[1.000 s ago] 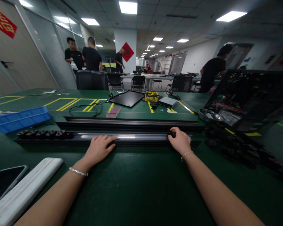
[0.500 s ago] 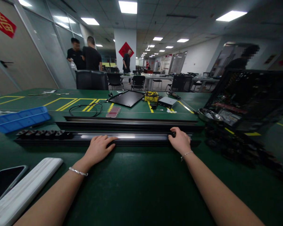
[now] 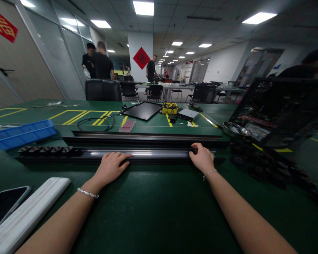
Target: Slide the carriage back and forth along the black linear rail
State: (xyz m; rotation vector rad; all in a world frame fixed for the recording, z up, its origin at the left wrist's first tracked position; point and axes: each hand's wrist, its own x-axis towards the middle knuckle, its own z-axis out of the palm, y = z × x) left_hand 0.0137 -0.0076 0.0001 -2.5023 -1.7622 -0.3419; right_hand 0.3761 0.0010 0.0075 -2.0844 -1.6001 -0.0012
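A long black rail (image 3: 159,154) with a shiny groove lies across the green table (image 3: 153,211). My left hand (image 3: 110,167) rests flat on the rail's near edge, fingers stretched out. My right hand (image 3: 202,157) is further right on the same rail, its fingers curled around a small black piece at the groove. A row of black clips (image 3: 46,150) sits in the rail's left end. A second long rail (image 3: 145,138) lies just behind the first.
A blue bin (image 3: 22,133) is at the left. A white bar (image 3: 26,213) and a phone (image 3: 4,204) lie near left. A black open chassis (image 3: 281,109), a metal bowl (image 3: 234,129) and dark parts (image 3: 270,165) stand at right. Several people stand behind.
My hands have stayed where they were on the rail. The people in the background have walked to the right.
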